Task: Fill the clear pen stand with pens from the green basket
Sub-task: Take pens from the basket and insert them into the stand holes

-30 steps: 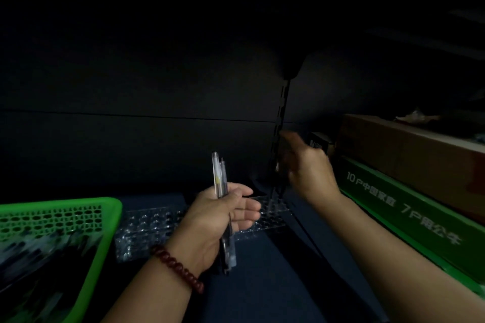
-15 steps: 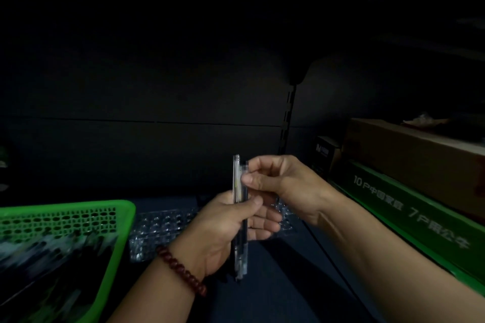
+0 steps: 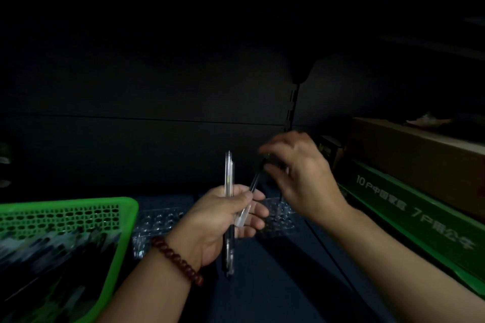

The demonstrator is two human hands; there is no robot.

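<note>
As the right hand [image 3: 301, 178] pinches the dark upper end of one pen [image 3: 254, 183], the pen's long axis slants down-left into the left hand [image 3: 223, 217], whose grip curls round more upright pens [image 3: 228, 173]. The clear pen stand [image 3: 162, 220] lies on the worktop [image 3: 275, 291] just behind both hands, its contents too dim to tell. The green basket [image 3: 65, 203], at left, holds many blurred pens.
</note>
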